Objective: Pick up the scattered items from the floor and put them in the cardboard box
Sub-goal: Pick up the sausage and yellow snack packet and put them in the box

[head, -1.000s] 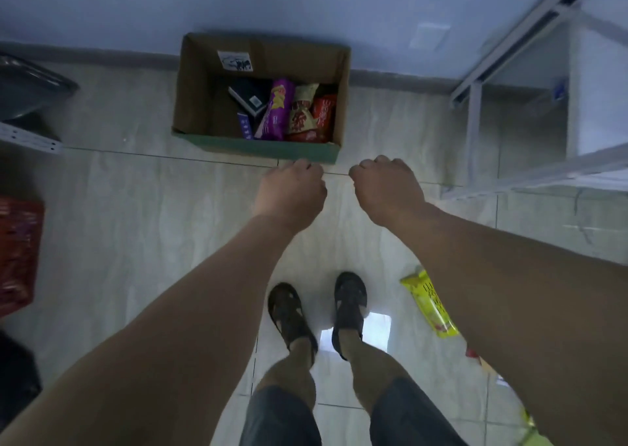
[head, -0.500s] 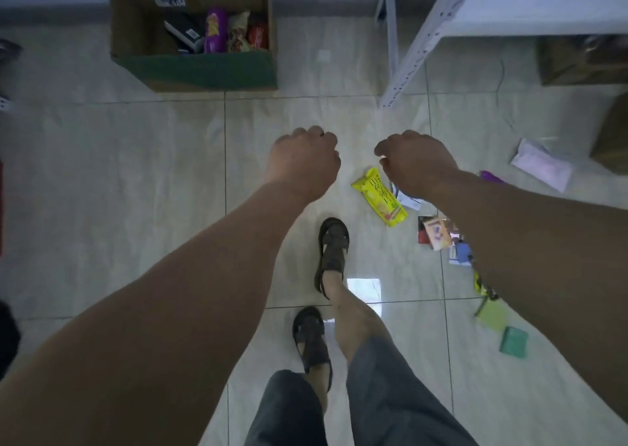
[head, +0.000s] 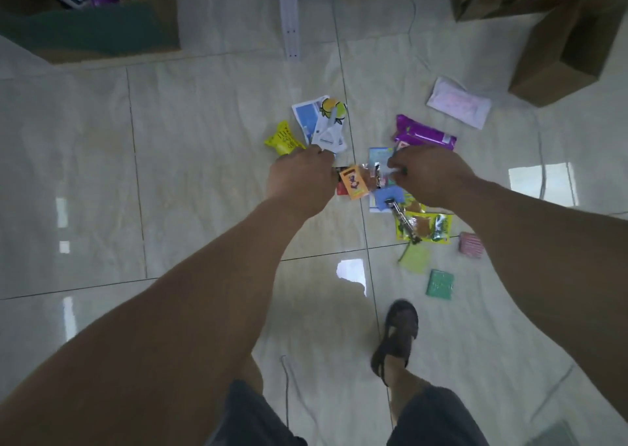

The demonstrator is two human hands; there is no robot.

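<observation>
Two fists, left hand [head: 300,177], right hand [head: 430,177], above scattered packets [head: 355,182].

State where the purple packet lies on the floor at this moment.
In the head view the purple packet lies flat on the tiles, right of centre, just beyond the right hand and nearer than the pale pink packet.

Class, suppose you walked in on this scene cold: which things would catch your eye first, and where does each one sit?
The eye lands first on two bare forearms reaching forward, the left hand and right hand curled above a cluster of bright packets on the pale tiled floor. Among these, a yellow packet lies just beyond the left hand and a purple packet just beyond the right. The cardboard box, already holding some items, sits at top left.
</observation>
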